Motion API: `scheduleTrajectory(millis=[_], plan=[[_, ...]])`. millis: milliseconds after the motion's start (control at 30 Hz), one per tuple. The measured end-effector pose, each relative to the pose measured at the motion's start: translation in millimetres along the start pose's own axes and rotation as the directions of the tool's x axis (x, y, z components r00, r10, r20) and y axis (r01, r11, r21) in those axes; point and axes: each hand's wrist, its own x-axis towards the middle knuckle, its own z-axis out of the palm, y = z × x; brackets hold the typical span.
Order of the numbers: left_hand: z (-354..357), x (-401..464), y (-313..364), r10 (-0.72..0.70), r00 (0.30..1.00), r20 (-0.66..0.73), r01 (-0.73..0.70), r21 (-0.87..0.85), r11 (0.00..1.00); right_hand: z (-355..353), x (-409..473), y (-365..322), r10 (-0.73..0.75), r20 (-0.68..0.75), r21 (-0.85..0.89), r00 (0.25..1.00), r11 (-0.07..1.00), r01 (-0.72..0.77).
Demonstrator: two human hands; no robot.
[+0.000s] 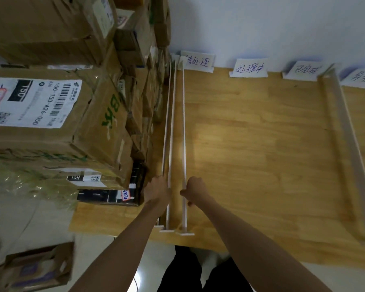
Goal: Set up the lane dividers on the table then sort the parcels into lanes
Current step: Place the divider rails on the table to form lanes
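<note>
My right hand (pixel 195 189) pinches the near end of a thin white upright divider strip (pixel 184 131), fingers curled round it so I can slide it out at three o'clock. My left hand (pixel 159 189) rests against two more such strips (pixel 169 131), steadying them; its fingers I cannot tell. A fourth white divider (pixel 346 131) already stands at three o'clock on the pale wooden table (pixel 251 154). Brown cardboard parcels (pixel 51 102) wait stacked at nine o'clock
</note>
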Motion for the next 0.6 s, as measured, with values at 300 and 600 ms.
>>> scheduleTrajectory(millis=[300,600], plan=[[-14.4,-21.5,15.9,-0.058,0.998,-0.040,0.053,-0.121,0.991,-33.1,-23.4,32.4,-0.056,-0.082,-0.062,0.995,0.997,0.051],[-17.0,-70.8,40.2,-0.173,0.984,-0.047,0.165,-0.145,0.976,-70.5,-63.0,97.5,-0.104,-0.128,-0.110,0.986,0.990,0.090]])
